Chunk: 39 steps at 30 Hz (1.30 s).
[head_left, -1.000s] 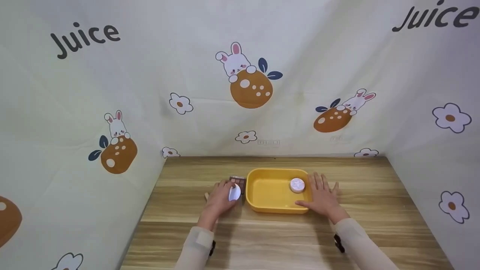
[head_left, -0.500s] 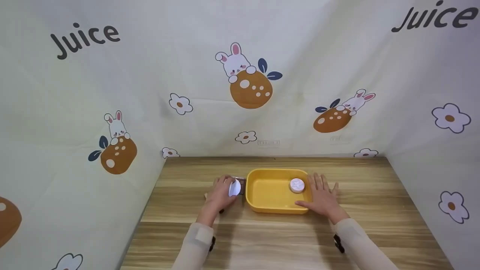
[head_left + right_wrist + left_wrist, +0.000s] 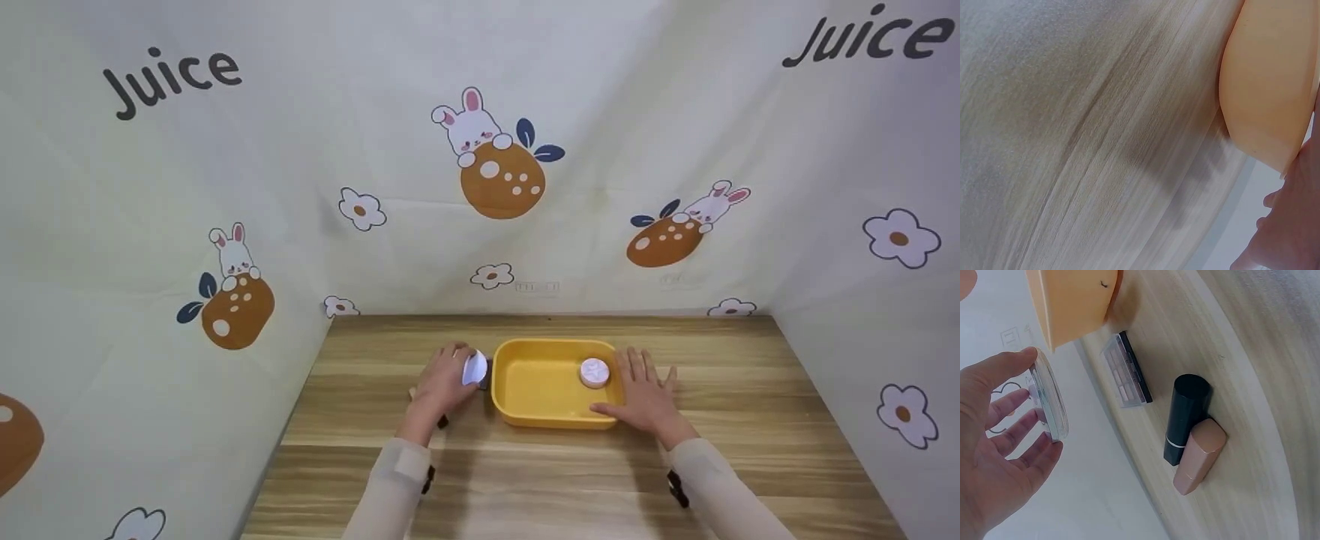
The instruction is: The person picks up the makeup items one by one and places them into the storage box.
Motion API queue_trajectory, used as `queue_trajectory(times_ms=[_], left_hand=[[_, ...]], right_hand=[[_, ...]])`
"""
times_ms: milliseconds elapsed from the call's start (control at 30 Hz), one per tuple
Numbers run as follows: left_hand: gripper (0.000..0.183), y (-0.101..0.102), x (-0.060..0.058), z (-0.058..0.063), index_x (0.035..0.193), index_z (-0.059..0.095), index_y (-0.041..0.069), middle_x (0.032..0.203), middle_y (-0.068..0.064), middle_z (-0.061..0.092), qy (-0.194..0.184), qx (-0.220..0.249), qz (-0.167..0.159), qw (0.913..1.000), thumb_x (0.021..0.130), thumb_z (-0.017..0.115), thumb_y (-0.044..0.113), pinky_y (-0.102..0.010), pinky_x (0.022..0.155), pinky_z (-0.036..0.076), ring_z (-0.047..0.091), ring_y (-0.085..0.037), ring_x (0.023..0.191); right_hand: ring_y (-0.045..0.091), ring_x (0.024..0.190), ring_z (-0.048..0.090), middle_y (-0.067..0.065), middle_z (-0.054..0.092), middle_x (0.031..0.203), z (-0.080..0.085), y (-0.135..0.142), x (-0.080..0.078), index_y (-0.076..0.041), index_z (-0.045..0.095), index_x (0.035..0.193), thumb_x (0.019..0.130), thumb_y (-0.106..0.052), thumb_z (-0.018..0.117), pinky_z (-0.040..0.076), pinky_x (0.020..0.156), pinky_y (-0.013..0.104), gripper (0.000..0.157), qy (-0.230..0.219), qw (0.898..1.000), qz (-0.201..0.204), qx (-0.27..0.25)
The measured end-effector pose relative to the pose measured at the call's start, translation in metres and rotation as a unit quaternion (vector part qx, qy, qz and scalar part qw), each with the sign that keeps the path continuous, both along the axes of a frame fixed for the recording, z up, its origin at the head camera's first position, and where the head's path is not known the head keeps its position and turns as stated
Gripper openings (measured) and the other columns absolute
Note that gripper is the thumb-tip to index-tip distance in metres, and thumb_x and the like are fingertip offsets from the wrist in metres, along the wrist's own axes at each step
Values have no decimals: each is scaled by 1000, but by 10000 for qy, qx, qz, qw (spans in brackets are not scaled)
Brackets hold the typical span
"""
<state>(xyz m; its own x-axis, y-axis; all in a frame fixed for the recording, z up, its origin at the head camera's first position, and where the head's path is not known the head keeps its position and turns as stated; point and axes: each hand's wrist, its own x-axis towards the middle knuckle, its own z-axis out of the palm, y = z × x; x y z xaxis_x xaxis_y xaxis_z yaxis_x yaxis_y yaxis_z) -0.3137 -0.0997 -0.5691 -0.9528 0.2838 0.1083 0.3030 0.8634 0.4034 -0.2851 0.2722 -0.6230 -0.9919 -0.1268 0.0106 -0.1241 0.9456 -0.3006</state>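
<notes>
At nine o'clock of the yellow tub (image 3: 540,394), my left hand (image 3: 441,381) pinches a round case (image 3: 1051,399) by its edge, thumb opposite bent fingers, probably because the rim gives a sure hold. My right hand (image 3: 646,399) rests spread over the tub's three o'clock wall, gripping nothing, likely steadying it. Inside, toward two o'clock, sits a small round box (image 3: 595,373).

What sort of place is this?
Looks like a small tabletop booth, possibly set up for recording, though that's a guess: creased cartoon-printed sheeting walls three sides of a wood-grain table, and a yellow tub stands on it.
</notes>
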Motion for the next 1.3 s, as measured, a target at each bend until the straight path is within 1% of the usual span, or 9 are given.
queue_trajectory(times_ms=[233, 433, 733, 933, 1100, 1200, 1300], left_hand=[[54, 6, -5, 5, 130, 60, 10, 141, -12, 53, 12, 19, -53, 10000, 83, 81, 23, -49, 108, 46, 51, -33, 128], [54, 12, -7, 6, 130, 59, 11, 140, -12, 53, 125, -59, -221, 9997, 83, 80, 25, -49, 105, 48, 50, -33, 130], [52, 26, -10, 11, 128, 59, 10, 132, -13, 57, 354, -234, -424, 9982, 83, 80, 26, -49, 103, 48, 54, -34, 121], [52, 38, -11, 13, 130, 59, 10, 135, -13, 56, 154, -108, -478, 9987, 84, 79, 24, -47, 105, 48, 52, -32, 124], [54, 49, -12, 13, 131, 59, 11, 138, -12, 55, 103, -162, -562, 9982, 83, 80, 25, -46, 105, 48, 51, -32, 127], [55, 55, -13, 14, 130, 59, 12, 139, -11, 54, 142, -272, -602, 9977, 82, 81, 26, -47, 103, 50, 51, -32, 127], [54, 62, -14, 15, 130, 59, 13, 140, -10, 55, 196, -506, -646, 9964, 82, 81, 28, -47, 101, 52, 52, -31, 128]], right_hand=[[49, 151, 10, 25, 16, 164, 0, 0, 1, -6, 21, 158, 77, -74, 66, 1, 109, 82, 115, 37, 10000, 23, 13], [49, 151, 12, 25, 17, 164, 1, -1, 3, -5, 22, 158, 75, -75, 66, 2, 108, 83, 117, 94, 9999, 73, -44], [48, 151, 11, 25, 18, 164, 1, 0, 2, -6, 21, 158, 76, -74, 66, 3, 109, 83, 115, 55, 10000, 28, -23], [49, 151, 10, 25, 16, 164, 2, 1, 3, -6, 20, 158, 76, -75, 65, 0, 108, 83, 116, 6, 10000, 30, -79], [49, 152, 10, 25, 16, 164, 2, 1, 2, -6, 20, 158, 77, -74, 65, 1, 108, 83, 116, 7, 10000, 24, -59], [49, 151, 10, 25, 16, 164, 1, 0, 2, -6, 20, 158, 77, -73, 67, 1, 109, 82, 115, 31, 10000, 11, -63], [49, 151, 13, 25, 17, 164, 0, 0, 2, -6, 22, 158, 76, -73, 67, 2, 108, 83, 115, 115, 9999, 12, -37]])
